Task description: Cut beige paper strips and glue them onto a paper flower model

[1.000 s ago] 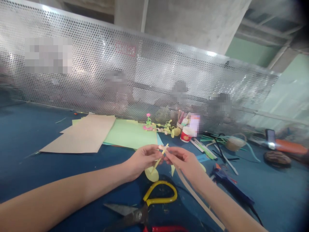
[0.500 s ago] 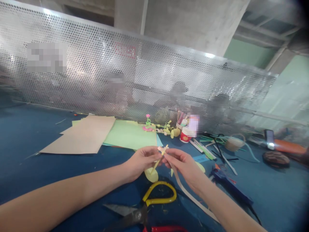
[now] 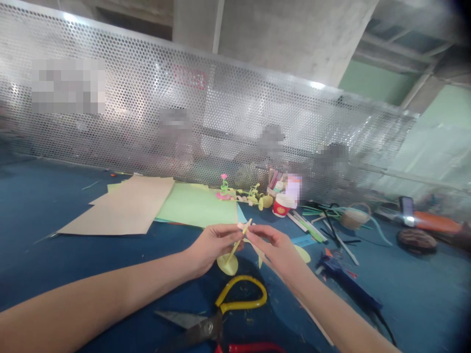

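Observation:
My left hand [image 3: 217,245] pinches a thin yellow stem [image 3: 236,246] that leans up to the right, with a round yellow paper base [image 3: 227,264] at its lower end. Close against it, my right hand [image 3: 274,247] has its thumb and fingers closed on a pale paper strip [image 3: 257,249] at the stem's top. The strip runs down behind the right hand and reappears beside the forearm. The fingertips hide the spot where strip and stem meet. Open scissors [image 3: 243,306] with one yellow and one red handle lie just below the hands.
Beige sheets [image 3: 121,208] and green sheets [image 3: 198,203] lie at the left. Small paper flowers [image 3: 224,184] and a red cup [image 3: 281,206] stand behind the hands. A blue glue gun [image 3: 349,284], loose strips and a tape roll [image 3: 353,218] are at the right, before a perforated metal screen [image 3: 228,122].
The right hand has turned and moved slightly left at the stem's top. The pale strip's loose length has swung in under the right forearm and is now mostly hidden.

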A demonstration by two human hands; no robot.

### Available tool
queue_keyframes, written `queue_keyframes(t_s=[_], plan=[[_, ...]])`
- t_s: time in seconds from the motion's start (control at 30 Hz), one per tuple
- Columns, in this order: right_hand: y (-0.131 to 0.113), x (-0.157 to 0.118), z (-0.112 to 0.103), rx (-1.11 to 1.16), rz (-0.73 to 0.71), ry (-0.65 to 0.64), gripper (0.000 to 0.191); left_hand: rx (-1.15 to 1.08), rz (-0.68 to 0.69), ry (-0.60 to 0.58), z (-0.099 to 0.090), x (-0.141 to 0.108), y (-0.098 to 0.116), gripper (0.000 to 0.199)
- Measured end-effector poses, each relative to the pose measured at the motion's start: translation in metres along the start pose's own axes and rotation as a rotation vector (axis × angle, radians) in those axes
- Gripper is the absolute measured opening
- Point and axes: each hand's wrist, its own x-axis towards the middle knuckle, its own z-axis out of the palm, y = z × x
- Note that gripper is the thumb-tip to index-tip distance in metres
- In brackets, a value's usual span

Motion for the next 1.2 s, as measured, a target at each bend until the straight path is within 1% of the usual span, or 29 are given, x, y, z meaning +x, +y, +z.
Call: queue_keyframes(t_s=[0.07,0.17,0.33,0.43,0.6,0.73,0.83,0.97,1.1,1.2], plan=[[-0.004,-0.001,0.001,-0.014,-0.028,0.003,0.026,0.023,0.009,0.000,0.001,0.000,0.000,0.025],[-0.009,-0.003,0.004,0.007,-0.028,-0.014,0.022,0.127,0.056,-0.017,0.003,-0.001,0.002,0.028],[-0.006,-0.005,0.001,0.028,-0.012,-0.002,0.023,0.330,0.211,-0.014,0.008,0.000,0.017,0.039],[-0.003,-0.005,-0.003,0.046,-0.010,-0.003,0.025,0.412,0.277,-0.039,0.010,0.001,0.024,0.032],[-0.006,-0.006,-0.004,0.020,-0.001,-0.014,0.027,0.544,0.261,-0.033,0.010,0.003,0.028,0.023],[-0.009,-0.007,-0.003,-0.017,-0.022,-0.014,0.029,0.632,0.327,-0.045,0.009,0.004,0.028,0.017],[-0.010,-0.006,-0.003,-0.044,-0.044,-0.015,0.030,0.613,0.317,-0.049,0.010,0.004,0.028,0.014],[-0.011,-0.006,-0.002,-0.062,-0.052,-0.019,0.028,0.446,0.233,-0.047,0.013,0.001,0.026,0.014],[-0.009,-0.006,-0.003,-0.070,-0.060,-0.007,0.026,0.328,0.180,-0.039,0.015,0.000,0.021,0.020],[-0.006,-0.005,-0.003,-0.072,-0.057,0.011,0.025,0.347,0.169,-0.047,0.011,0.002,0.014,0.029]])
